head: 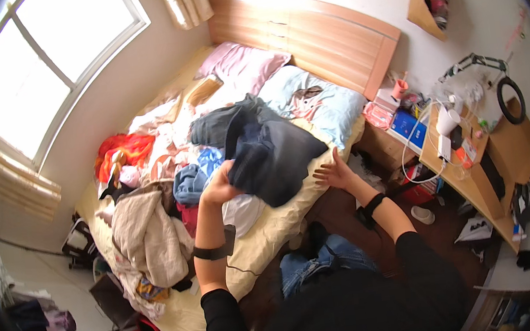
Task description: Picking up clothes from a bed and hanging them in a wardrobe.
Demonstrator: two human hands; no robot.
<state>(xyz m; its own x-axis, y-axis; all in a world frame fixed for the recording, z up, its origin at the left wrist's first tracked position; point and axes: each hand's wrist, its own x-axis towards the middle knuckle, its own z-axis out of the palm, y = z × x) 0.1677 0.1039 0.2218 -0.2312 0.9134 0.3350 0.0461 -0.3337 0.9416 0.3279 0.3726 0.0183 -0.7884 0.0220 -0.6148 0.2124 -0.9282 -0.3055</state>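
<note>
My left hand (219, 185) grips the edge of a dark navy garment (274, 159), which is raised over the bed and partly blurred; I cannot tell its exact kind. To the right of the cloth, my right hand (337, 172) is spread with its fingers apart, holding nothing. Behind the garment a dark grey piece of clothing (207, 128) lies on the bed. Blue denim (188, 184) and a shiny blue item (210, 159) lie just left of the held cloth. A beige fleecy garment (143, 233) is heaped nearer the foot of the bed.
Pink (243, 62) and light blue pillows (336, 103) rest by the wooden headboard (309, 33). Orange-red cloth (126, 152) lies on the window side. At right stands a cluttered desk (432, 146) with a white cable (405, 169). A white slipper (422, 214) is on the floor.
</note>
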